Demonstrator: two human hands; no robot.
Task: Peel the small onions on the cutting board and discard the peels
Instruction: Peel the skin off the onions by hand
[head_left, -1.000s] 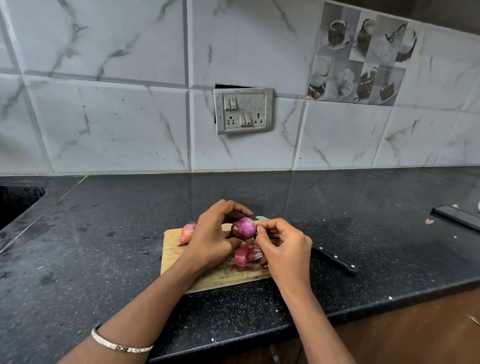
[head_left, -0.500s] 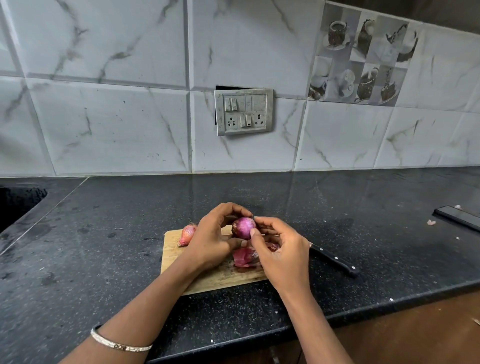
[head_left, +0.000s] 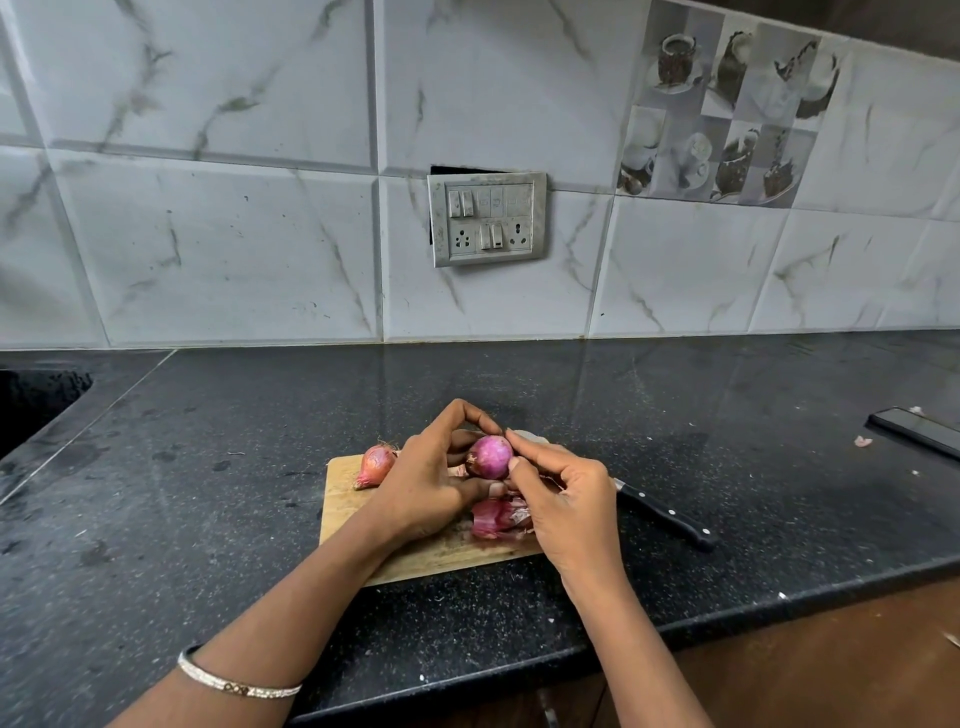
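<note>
My left hand (head_left: 431, 483) grips onion (head_left: 488, 456), right hand (head_left: 566, 499) pinches its skin; I'd peel slowly, dropping scraps onto peel pile (head_left: 498, 517)

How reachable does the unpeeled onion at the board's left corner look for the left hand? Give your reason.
Probably yes: the unpeeled onion lies right beside the left hand, nothing between them, though that hand grips the partly peeled onion.

We're in a home kitchen here: a speckled black countertop (head_left: 208, 493) runs under marble-look wall tiles (head_left: 234, 249), one decorative tile (head_left: 727, 104) shows cups, a switch panel (head_left: 487, 218) is on the wall, a sink (head_left: 36, 400) is at far left, and there's a wooden cutting board (head_left: 343, 499), an onion (head_left: 490, 456) and a black-handled knife (head_left: 670, 517).
</note>
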